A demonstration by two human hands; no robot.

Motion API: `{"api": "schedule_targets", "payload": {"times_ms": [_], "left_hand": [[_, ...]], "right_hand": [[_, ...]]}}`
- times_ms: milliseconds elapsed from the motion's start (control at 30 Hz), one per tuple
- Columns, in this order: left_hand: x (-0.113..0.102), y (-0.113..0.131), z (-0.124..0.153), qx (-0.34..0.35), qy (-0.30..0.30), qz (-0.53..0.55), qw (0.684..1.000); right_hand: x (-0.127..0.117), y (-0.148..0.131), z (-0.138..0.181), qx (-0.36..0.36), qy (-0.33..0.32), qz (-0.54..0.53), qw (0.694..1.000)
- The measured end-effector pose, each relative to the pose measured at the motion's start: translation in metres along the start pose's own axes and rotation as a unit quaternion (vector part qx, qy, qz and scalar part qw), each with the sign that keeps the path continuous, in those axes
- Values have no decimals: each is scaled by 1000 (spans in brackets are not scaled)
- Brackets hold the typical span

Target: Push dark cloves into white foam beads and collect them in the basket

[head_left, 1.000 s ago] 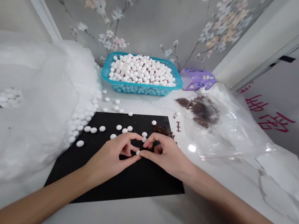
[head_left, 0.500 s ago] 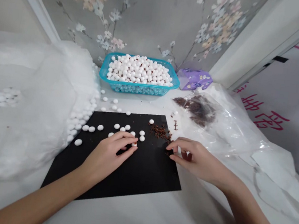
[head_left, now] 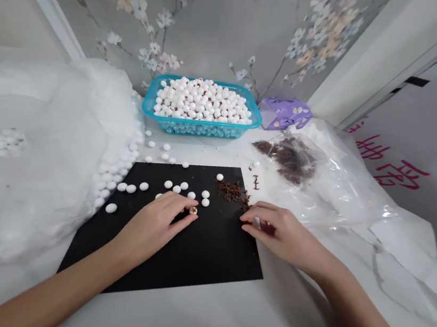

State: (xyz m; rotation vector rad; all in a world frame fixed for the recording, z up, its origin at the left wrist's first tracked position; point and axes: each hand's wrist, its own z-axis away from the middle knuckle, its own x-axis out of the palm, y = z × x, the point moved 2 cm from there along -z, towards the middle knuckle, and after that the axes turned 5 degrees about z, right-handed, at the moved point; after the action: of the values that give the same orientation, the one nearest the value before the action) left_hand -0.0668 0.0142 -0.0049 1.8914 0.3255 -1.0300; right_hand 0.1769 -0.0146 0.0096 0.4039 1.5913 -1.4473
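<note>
Between the thumb and fingers of my left hand (head_left: pixel 158 220) is a small white ball (head_left: pixel 193 210), with a brown piece showing on its face. My right hand (head_left: pixel 276 233) is at the right edge of the black sheet (head_left: pixel 206 253), thumb and index finger drawn close in a pinch. Anything in that pinch is too small to make out. Just beyond those fingertips lies a loose pile of small brown pieces (head_left: pixel 233 191). Several loose white balls (head_left: pixel 177 189) are scattered on the sheet past my left hand.
A blue basket (head_left: pixel 202 129) heaped with white balls stands at the back, beside a purple packet (head_left: pixel 285 114). On the left bulges a large whitish bag (head_left: pixel 49 163) of balls. A clear plastic bag (head_left: pixel 344 185) with brown pieces lies on the right.
My right thumb and index finger have come closer together. The ball in my left hand has turned, so its brown piece shows more clearly. The view has shifted slightly.
</note>
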Motion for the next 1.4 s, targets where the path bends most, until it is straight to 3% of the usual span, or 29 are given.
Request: {"api": "schedule_targets", "payload": {"times_ms": [167,400,600,800,1067,1233,1400], "left_hand": [[-3,-3,-1,-69,-5,42,997],[-2,0,0,9,33,34,999],[0,-6,0,7,31,39,999],[0,-6,-2,34,31,39,998],[4,-2,-1,56,32,-7,998],[3,7,0,92,43,-93,991],[-2,10,-1,86,67,-111,988]], "right_hand": [[-3,4,1,-6,-13,-7,1000],[-4,6,0,-12,23,10,1000],[8,-11,-13,-51,113,-31,992],[20,-24,-40,-126,198,7,972],[36,-24,-53,-170,230,108,952],[38,-24,-53,-186,232,114,948],[37,-26,-51,-188,249,97,945]]}}
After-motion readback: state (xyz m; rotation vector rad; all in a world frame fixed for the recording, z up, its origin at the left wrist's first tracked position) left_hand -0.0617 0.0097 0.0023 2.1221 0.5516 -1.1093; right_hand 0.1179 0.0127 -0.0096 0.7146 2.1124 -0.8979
